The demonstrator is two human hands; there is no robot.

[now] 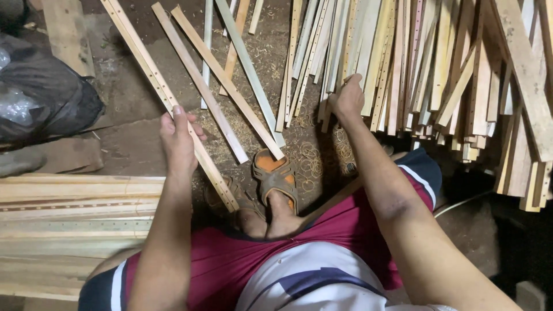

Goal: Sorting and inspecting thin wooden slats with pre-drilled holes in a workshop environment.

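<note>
Left hand (177,141): closed around a long pale slat (173,106) with a row of small holes; the fingers wrap its middle and the thumb lies along its edge.
Slat: runs diagonally from beyond the left hand down to just beside the sandalled foot (276,181).
Right hand (347,98): fingers curled on the lower ends of slats in the big pile (426,69); which single piece it grips is hard to tell, as the fingers are partly hidden.
Pile: dense bundle of pale strips fanning up and to the right of the right hand.
Between the hands: several loose strips (230,80) lying crosswise on the dirt floor (132,109), with curled shavings (311,158) below the right hand.
Below the left hand: stacked flat boards (69,207).
Far beyond the left hand: dark plastic bag (46,98).
</note>
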